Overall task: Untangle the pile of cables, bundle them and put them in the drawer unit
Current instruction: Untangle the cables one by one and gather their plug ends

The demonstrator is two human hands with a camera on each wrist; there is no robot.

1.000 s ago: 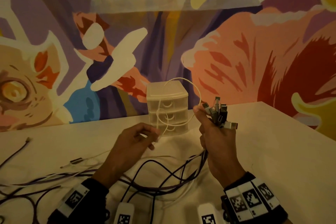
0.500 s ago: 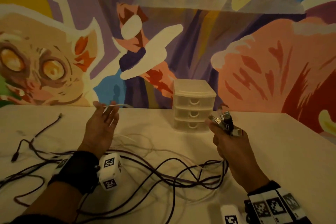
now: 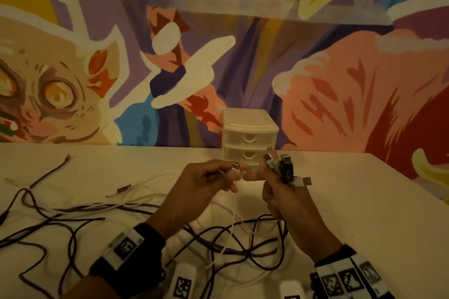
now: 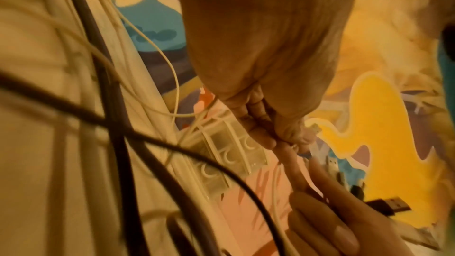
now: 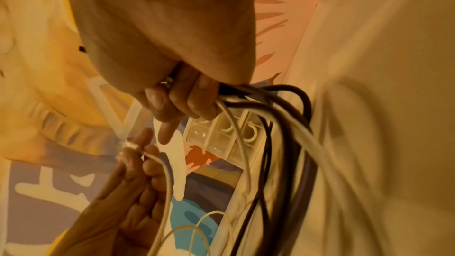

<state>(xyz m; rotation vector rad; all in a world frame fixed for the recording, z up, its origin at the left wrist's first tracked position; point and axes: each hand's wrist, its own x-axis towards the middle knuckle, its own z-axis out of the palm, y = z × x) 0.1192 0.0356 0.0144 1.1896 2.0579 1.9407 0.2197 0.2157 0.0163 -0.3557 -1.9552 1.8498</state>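
Cables [image 3: 245, 238]: right hand [image 3: 286, 199] grips metal-tipped plugs [image 3: 283, 165]; left hand [image 3: 204, 187] pinches thin white plug [image 3: 235, 168].

Two bare hands in shot; the left hand [image 3: 206, 192] comes out of a black wrist strap [image 3: 136, 257] carrying a white tag printed with a black square code; a small white block [image 3: 183, 283] with another code hangs below it; the right hand [image 3: 289, 204] wears a black band [image 3: 345, 277] too, wrapped in a row of white tags with black codes; a second white block [image 3: 291, 290] sits beside it, at the bottom edge.
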